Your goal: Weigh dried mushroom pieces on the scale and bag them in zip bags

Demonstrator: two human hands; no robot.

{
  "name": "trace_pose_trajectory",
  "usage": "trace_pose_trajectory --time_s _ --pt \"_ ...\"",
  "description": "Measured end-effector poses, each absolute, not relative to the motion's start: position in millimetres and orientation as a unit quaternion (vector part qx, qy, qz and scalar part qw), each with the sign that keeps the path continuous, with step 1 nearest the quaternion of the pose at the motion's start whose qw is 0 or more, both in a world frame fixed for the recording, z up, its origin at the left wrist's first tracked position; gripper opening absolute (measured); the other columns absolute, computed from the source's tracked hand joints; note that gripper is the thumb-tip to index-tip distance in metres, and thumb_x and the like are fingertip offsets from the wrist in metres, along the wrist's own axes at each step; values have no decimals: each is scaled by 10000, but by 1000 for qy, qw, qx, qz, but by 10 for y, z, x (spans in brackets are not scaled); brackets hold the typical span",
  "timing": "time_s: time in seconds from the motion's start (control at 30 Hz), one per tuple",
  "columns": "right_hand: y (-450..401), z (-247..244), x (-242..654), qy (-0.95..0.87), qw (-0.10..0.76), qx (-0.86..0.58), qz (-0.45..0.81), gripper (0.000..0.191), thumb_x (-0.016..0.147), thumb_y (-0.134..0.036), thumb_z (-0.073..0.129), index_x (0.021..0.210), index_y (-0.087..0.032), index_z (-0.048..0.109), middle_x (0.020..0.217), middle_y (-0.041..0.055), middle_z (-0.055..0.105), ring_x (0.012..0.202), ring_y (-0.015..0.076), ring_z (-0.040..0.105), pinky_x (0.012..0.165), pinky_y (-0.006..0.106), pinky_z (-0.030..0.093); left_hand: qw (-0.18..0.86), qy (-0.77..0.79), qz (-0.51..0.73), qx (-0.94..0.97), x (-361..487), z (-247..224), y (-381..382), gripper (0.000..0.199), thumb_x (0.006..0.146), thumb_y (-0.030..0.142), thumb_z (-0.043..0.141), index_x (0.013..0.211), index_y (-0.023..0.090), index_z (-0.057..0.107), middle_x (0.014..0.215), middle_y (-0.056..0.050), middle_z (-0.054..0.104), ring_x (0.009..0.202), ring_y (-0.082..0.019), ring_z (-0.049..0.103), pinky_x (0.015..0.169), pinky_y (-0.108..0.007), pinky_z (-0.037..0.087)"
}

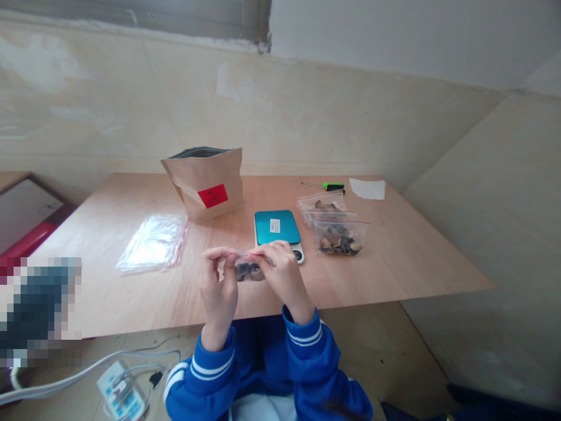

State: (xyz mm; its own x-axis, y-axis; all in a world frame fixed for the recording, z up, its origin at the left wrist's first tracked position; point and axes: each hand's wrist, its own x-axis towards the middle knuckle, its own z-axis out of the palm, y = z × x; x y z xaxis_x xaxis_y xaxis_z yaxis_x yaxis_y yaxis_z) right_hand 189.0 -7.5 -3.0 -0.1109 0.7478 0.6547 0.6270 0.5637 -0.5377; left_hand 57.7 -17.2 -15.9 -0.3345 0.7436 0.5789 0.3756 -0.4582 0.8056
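Observation:
Between my hands is a small clear zip bag (249,271) with dark dried pieces inside, held over the near part of the table. My left hand (220,280) pinches the left end of its top edge, thumb against fingers. On the other end, my right hand (280,269) pinches the same edge. Just behind my right hand lies a kitchen scale (277,227) with a teal top and a small white label; my hand hides part of its front. Several filled zip bags (340,237) of similar dried pieces lie to the right of the scale.
An open brown paper pouch (208,187) with a red label stands at the back left. Flat unfilled zip bags (153,242) are stacked left. A screwdriver (333,186) and white paper (368,189) lie at the back right. A power strip (120,390) with cables sits on the floor.

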Motion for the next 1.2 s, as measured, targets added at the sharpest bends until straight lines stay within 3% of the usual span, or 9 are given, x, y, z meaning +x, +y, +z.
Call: trace_pose_trajectory --time_s 0.2,0.43,0.7,0.93,1.03,1.2 --pt "-63 -65 1886 -734 492 -466 41 273 1007 -290 526 785 -246 678 712 -26 735 643 146 626 822 311 439 160 495 639 568 593 -145 -194 107 938 304 573 908 204 597 824 -10 649 764 -132 663 696 -256 537" --pt "-34 -58 1959 -758 474 -442 71 183 955 -346 600 858 -240 713 807 -7 764 770 160 670 790 292 442 175 502 663 528 565 -149 -197 129 921 326 608 897 199 597 816 -6 654 740 -121 660 661 -235 521" --pt "-18 -110 2065 -745 481 -458 59 263 981 -200 560 794 -255 737 759 -22 766 688 156 660 769 311 426 193 502 683 495 575 -146 -169 159 892 342 638 891 192 585 805 -5 655 744 -128 681 674 -245 544" --pt "-32 -49 2115 -759 470 -446 70 151 934 -307 651 843 -274 767 817 -13 781 787 162 694 799 326 444 204 502 689 481 565 -106 -169 164 900 341 641 896 193 571 765 10 661 712 -123 687 679 -246 542" --pt "-31 -50 2187 -758 458 -459 72 120 910 -256 684 822 -260 767 805 -7 775 785 165 686 800 333 449 194 507 697 469 524 -96 -158 171 903 344 638 903 189 566 765 12 659 698 -121 685 659 -242 534" --pt "-33 -79 2291 -748 470 -464 69 228 921 -123 636 769 -244 757 790 -16 779 739 158 683 807 341 451 234 492 692 474 490 -77 -138 183 890 353 656 885 189 575 744 14 651 658 -116 664 636 -240 524"
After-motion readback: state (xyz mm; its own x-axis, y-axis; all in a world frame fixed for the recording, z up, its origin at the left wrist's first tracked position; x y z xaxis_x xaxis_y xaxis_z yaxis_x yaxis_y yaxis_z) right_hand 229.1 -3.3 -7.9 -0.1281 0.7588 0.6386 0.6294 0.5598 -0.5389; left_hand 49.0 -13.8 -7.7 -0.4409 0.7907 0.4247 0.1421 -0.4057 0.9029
